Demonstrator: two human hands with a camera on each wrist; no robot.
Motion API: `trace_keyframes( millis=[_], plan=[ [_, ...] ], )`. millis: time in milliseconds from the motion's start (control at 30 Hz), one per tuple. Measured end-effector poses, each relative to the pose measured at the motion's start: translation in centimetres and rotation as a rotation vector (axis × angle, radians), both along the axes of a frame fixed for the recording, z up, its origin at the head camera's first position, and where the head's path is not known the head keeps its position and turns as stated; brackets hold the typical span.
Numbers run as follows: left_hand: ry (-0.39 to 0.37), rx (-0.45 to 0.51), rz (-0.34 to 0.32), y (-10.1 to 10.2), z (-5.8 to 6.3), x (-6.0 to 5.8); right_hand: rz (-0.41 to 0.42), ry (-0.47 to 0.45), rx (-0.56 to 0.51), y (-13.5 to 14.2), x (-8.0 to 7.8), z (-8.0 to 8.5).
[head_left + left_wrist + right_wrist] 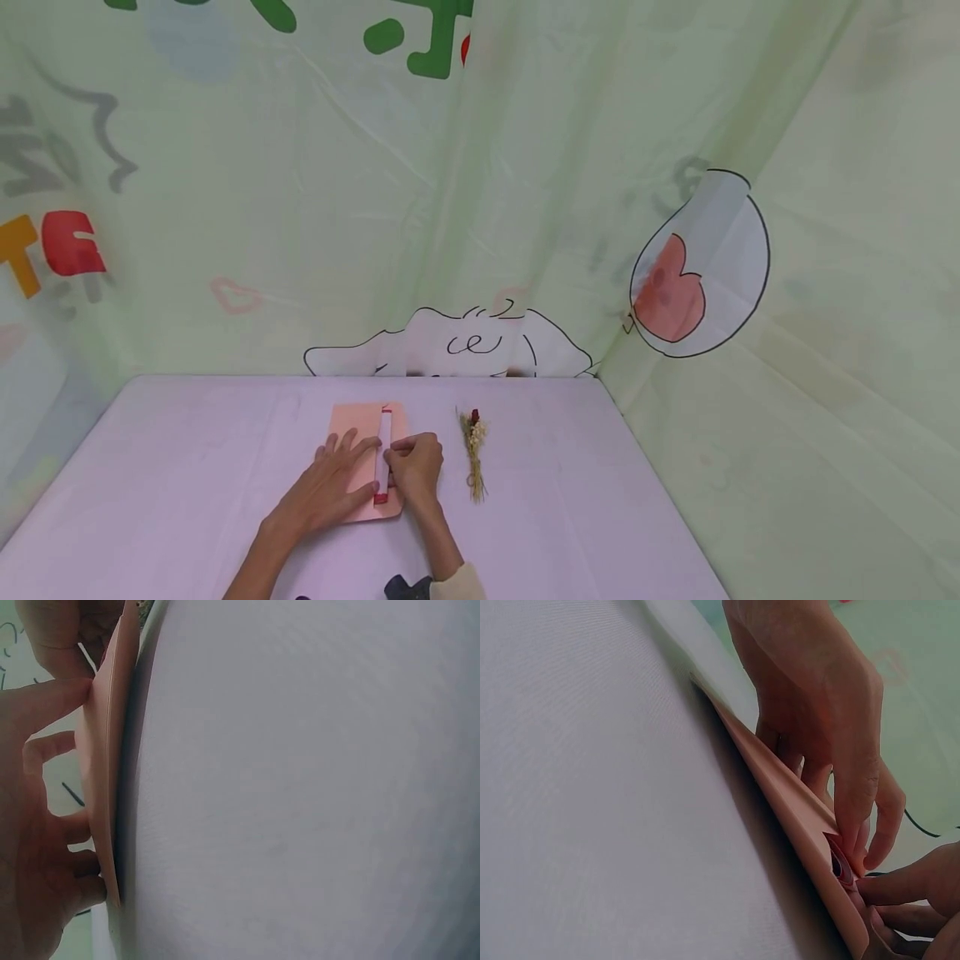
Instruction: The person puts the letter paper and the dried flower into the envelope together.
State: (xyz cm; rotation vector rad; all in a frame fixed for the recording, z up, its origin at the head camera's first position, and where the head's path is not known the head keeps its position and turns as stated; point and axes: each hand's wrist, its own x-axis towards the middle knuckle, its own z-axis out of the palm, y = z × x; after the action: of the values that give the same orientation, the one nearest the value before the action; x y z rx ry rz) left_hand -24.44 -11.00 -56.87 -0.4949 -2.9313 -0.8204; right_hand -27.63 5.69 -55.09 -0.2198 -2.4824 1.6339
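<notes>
On the table lies a pink sheet of card (345, 421), with a narrow white roll of paper (385, 429) with red ends lengthwise on it. My left hand (330, 487) is spread over the card, fingers extended and thumb at the roll's near end. My right hand (417, 467), fingers bent, pinches the roll's right side. In the right wrist view the roll's end (841, 864) shows coiled layers between my left hand (817, 682) and my right hand (930, 889). The left wrist view has the card (101, 742) nearly edge-on, my left fingertips resting on it.
A small bunch of dried flowers (474, 442) with a red bloom lies right of the card. Pale green printed curtains (337, 208) hang behind and beside the light lilac table (570, 500). A dark device (408, 587) sits by my right sleeve.
</notes>
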Motion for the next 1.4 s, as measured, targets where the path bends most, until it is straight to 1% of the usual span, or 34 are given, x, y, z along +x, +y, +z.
trace_keyframes(
  millis=[300,567,800,900,1067,1300,1400],
  plan=[
    [0.003,0.01,-0.004,-0.1,-0.1,-0.1,0.015,0.006,-0.022,-0.4,-0.1,-0.4],
    [0.009,0.014,-0.007,-0.2,-0.1,0.0,0.009,0.045,-0.033,-0.7,0.0,-0.5],
    [0.039,0.02,-0.015,-0.2,-0.1,0.0,0.015,0.066,-0.033,-1.1,-0.2,-0.9],
    [0.042,0.029,-0.019,-0.2,0.0,-0.1,0.035,0.068,-0.055,-1.1,-0.2,-1.0],
    [0.025,0.047,-0.018,-0.2,0.0,0.0,0.086,0.065,-0.093,-1.2,-0.2,-1.0],
    [0.01,0.053,-0.027,-0.2,0.3,0.2,0.075,0.104,0.028,-1.4,0.2,-0.4],
    [0.01,0.051,-0.028,-0.3,0.4,0.1,0.085,0.092,0.041,-1.5,0.0,-0.5]
  ],
)
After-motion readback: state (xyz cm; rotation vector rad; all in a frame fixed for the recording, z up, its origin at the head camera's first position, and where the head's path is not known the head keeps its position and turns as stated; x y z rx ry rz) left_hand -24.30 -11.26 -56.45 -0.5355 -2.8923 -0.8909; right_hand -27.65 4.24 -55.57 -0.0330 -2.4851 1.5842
